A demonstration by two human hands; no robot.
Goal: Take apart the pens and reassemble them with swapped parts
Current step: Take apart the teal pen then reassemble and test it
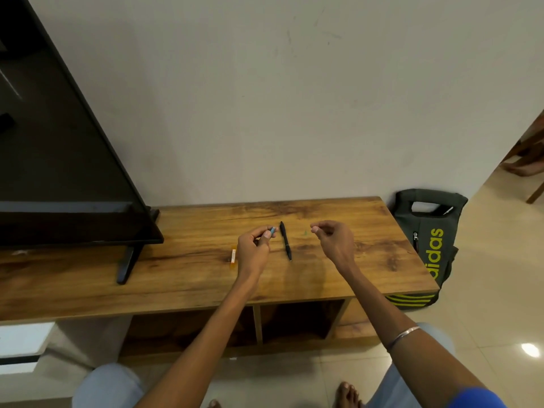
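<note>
A black pen (285, 240) lies lengthwise on the wooden table (188, 269), between my two hands. My left hand (253, 251) holds a light blue pen part (273, 230), whose tip sticks out past the thumb and fingers. An orange pen piece (233, 256) rests on the table just left of that hand, partly hidden by it. My right hand (334, 240) hovers right of the black pen with thumb and fingers pinched together; whether something small is between them cannot be made out. A tiny green speck (305, 232) sits on the wood near its fingertips.
A black TV screen (59, 160) on a stand (129, 260) fills the table's left end. A dark backpack with yellow lettering (426, 240) leans against the table's right side. The wall runs behind the table. My knees and bare feet are below.
</note>
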